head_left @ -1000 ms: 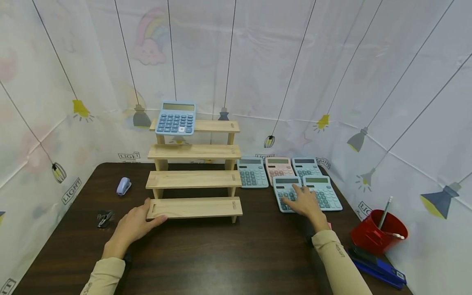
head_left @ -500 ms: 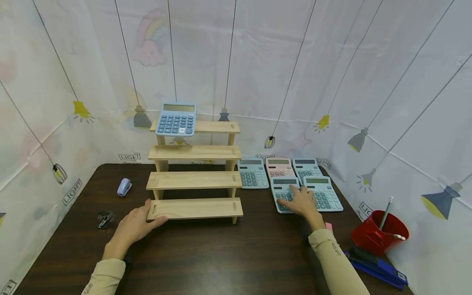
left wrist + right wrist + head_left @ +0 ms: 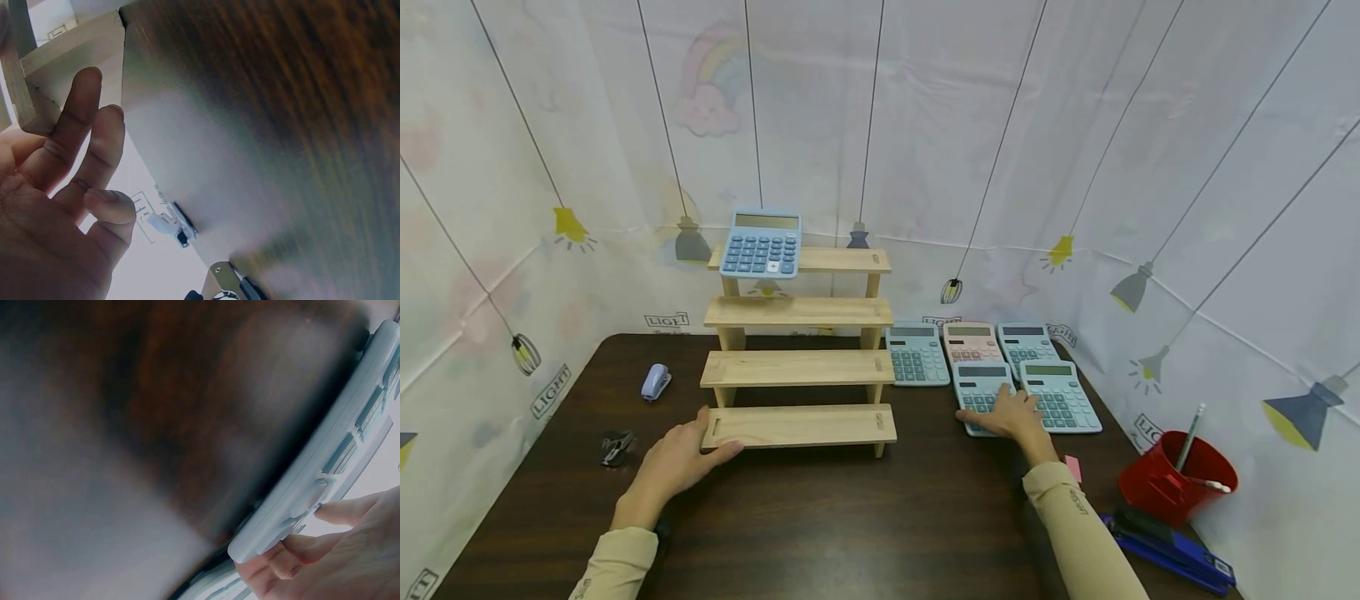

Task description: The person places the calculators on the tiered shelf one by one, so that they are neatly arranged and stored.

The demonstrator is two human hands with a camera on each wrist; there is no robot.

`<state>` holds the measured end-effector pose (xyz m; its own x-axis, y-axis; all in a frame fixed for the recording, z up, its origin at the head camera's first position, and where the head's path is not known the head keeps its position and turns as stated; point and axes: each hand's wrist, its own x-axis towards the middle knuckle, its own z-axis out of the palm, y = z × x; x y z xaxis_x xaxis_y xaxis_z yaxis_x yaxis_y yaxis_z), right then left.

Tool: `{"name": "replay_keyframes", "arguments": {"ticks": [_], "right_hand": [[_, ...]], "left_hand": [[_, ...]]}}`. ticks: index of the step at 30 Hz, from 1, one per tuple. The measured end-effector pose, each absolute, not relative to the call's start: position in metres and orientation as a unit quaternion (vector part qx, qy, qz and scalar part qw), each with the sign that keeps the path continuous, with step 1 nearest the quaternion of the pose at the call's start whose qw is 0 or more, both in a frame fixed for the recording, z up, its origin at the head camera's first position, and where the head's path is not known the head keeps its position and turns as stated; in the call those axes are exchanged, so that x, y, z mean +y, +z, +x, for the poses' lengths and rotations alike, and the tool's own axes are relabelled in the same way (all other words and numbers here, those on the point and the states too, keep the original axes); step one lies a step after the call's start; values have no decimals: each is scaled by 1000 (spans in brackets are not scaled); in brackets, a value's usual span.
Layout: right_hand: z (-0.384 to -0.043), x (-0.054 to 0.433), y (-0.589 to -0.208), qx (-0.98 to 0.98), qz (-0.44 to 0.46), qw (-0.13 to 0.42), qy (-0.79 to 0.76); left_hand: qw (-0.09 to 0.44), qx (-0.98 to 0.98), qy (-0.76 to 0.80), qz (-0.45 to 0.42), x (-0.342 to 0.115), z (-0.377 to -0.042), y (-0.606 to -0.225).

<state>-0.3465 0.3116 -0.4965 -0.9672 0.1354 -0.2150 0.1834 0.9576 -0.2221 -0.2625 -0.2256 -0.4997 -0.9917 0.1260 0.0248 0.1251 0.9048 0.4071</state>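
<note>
Head view: right hand (image 3: 1015, 417) on calculator (image 3: 976, 390) at four o'clock, grip's clamping unclear; left hand's (image 3: 673, 462) apart.
Likely light, stiff, smooth; side edges suit pinching.

An office-like corner: a dark wood-grain desk (image 3: 850, 533) backed by lamp-printed sheeting (image 3: 917, 125). Calculators (image 3: 1060, 398) lie under and beyond the right hand (image 3: 1011, 415); a red cup (image 3: 1156, 485) of pencils and a blue stapler (image 3: 1183, 557) sit to its right. Home or workplace, I cannot tell.
</note>
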Motion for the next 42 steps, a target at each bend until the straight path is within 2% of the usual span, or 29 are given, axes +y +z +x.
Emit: {"name": "replay_keyframes", "arguments": {"ticks": [15, 22, 30, 42], "right_hand": [[-347, 308, -495, 987, 76, 79, -122], [-346, 302, -486, 987, 44, 65, -138], [-354, 291, -459, 987, 8, 10, -160], [-367, 269, -410, 986, -1, -12, -164]], "left_hand": [[-1, 976, 208, 64, -227, -265, -504], [-1, 976, 210, 63, -227, -265, -505], [-2, 975, 211, 62, -226, -265, -503], [-6, 975, 213, 60, -226, -266, -504]]}}
